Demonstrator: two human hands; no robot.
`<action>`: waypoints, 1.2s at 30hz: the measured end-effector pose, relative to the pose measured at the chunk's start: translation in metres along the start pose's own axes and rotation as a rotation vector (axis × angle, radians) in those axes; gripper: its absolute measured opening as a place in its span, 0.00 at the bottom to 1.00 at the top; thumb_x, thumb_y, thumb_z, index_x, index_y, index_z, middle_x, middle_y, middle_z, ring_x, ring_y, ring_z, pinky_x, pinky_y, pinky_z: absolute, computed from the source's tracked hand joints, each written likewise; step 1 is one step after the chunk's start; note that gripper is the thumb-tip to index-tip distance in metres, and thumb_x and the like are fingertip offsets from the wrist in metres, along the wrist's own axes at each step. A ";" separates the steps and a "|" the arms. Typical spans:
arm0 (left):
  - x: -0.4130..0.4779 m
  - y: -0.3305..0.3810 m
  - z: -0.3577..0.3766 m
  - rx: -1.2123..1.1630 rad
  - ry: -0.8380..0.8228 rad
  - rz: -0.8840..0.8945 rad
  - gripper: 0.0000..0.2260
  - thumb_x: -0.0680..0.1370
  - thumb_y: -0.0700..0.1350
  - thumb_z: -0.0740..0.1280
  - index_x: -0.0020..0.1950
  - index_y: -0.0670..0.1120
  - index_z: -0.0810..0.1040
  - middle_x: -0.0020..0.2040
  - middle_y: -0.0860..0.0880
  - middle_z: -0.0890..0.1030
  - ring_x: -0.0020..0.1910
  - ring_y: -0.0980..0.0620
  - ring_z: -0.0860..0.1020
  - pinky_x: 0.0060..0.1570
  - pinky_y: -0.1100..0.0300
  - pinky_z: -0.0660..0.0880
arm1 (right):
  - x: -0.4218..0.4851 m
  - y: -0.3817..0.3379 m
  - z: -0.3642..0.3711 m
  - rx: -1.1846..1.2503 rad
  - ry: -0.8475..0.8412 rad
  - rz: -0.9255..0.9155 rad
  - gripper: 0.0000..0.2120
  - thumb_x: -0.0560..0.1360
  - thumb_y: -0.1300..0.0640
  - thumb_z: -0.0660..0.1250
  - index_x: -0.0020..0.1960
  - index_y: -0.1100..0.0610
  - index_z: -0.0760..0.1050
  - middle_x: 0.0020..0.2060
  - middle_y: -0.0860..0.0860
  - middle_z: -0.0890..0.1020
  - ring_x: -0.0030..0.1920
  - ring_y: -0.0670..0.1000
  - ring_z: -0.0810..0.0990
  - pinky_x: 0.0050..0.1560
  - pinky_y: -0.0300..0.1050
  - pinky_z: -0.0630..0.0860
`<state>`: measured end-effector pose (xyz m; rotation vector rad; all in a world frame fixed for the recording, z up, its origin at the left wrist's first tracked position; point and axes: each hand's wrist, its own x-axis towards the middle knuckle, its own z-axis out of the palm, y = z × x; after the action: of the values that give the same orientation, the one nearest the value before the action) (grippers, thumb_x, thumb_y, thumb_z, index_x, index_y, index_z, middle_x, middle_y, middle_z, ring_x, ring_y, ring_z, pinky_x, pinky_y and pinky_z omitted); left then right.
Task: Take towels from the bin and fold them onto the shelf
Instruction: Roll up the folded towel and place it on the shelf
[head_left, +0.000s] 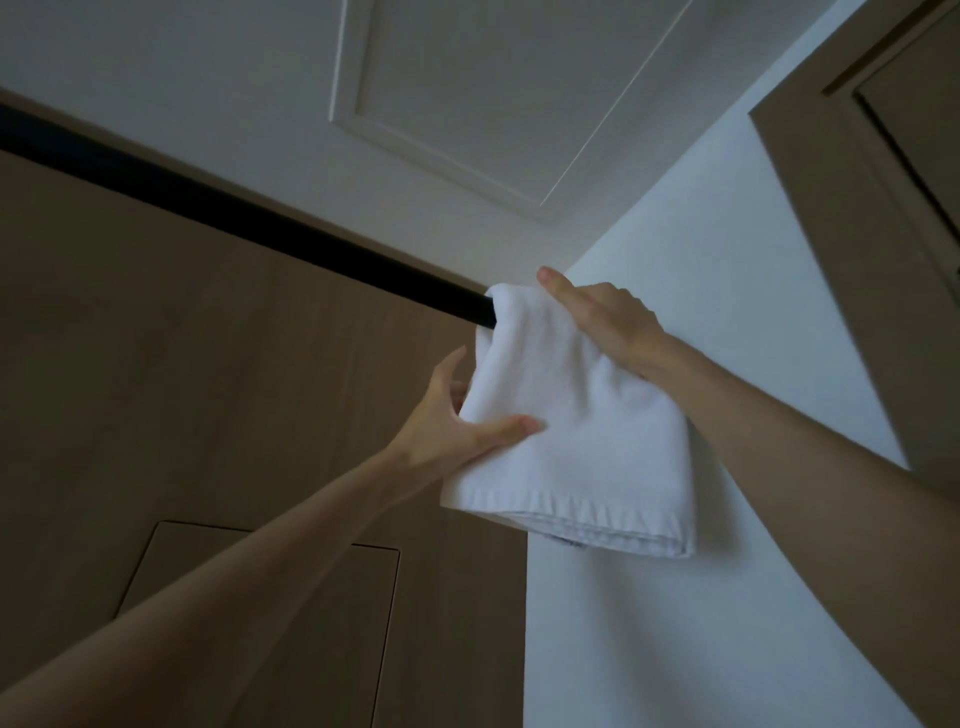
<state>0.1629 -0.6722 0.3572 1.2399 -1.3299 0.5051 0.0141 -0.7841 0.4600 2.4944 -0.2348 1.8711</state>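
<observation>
A folded white towel (569, 431) is held up high at the right end of a long black ledge (234, 208) that runs across the brown wall. Its upper end reaches over the ledge's tip and its hemmed lower edge hangs down. My left hand (457, 415) pinches the towel's left edge, thumb on the front and fingers behind it. My right hand (602, 319) lies on the towel's upper right part with the fingers straight. The top of the ledge is hidden from below, and no bin is in view.
The camera looks steeply upward. A brown wood panel wall (208, 389) with a small rectangular hatch (270, 587) fills the left. A white wall (727, 312) stands on the right, a brown door frame (857, 208) beyond it. A white ceiling panel (493, 93) is overhead.
</observation>
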 end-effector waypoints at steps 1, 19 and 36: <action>-0.001 0.000 0.000 -0.013 -0.009 0.001 0.49 0.65 0.58 0.77 0.77 0.57 0.51 0.62 0.56 0.71 0.56 0.58 0.75 0.52 0.61 0.72 | -0.003 0.000 0.001 -0.005 0.012 -0.017 0.30 0.77 0.29 0.47 0.41 0.53 0.73 0.39 0.49 0.77 0.44 0.52 0.73 0.45 0.48 0.65; -0.008 0.008 -0.001 -0.144 -0.197 -0.002 0.24 0.76 0.60 0.63 0.71 0.56 0.68 0.65 0.54 0.77 0.62 0.53 0.77 0.63 0.47 0.73 | -0.057 0.017 0.017 -0.054 0.131 -0.269 0.31 0.70 0.26 0.49 0.72 0.28 0.50 0.73 0.39 0.61 0.74 0.47 0.58 0.71 0.71 0.47; -0.024 0.008 -0.011 -0.003 -0.174 0.010 0.15 0.78 0.36 0.64 0.61 0.42 0.64 0.49 0.51 0.72 0.46 0.53 0.74 0.40 0.61 0.74 | -0.104 0.009 0.002 -0.393 -0.135 -0.266 0.36 0.68 0.24 0.47 0.70 0.25 0.34 0.76 0.40 0.35 0.76 0.66 0.39 0.69 0.76 0.44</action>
<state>0.1545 -0.6516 0.3412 1.2989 -1.4825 0.4093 -0.0140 -0.7818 0.3591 2.2546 -0.2315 1.4020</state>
